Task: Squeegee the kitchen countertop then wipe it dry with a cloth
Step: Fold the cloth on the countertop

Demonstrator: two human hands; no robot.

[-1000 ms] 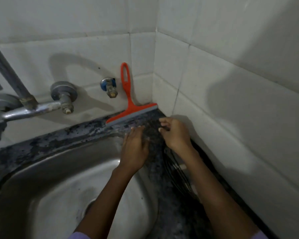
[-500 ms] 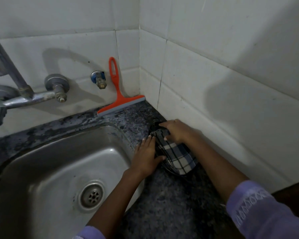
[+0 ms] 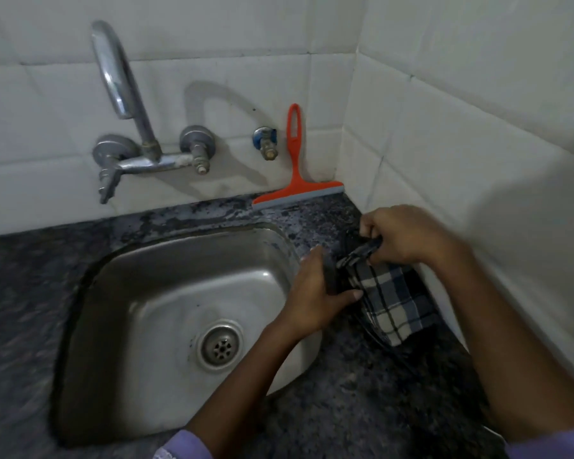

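Observation:
A checked blue, white and black cloth [image 3: 396,303] lies bunched on the dark speckled countertop [image 3: 328,402] to the right of the sink. My right hand [image 3: 401,236] grips its far end near the side wall. My left hand [image 3: 315,293] holds its near-left edge beside the sink rim, thumb pressed on the fabric. An orange squeegee [image 3: 294,180] leans upright against the back wall tiles in the corner, its grey blade resting on the counter, apart from both hands.
A steel sink [image 3: 166,293] with a round drain [image 3: 221,347] fills the middle. A chrome tap [image 3: 130,104] and a small blue-collared valve [image 3: 265,144] stick out of the back wall. White tiled walls close the back and right sides.
The view has pulled back and shifted left, showing the whole sink and tap. Both hands have drawn back from the corner and closed on the cloth, gathering it.

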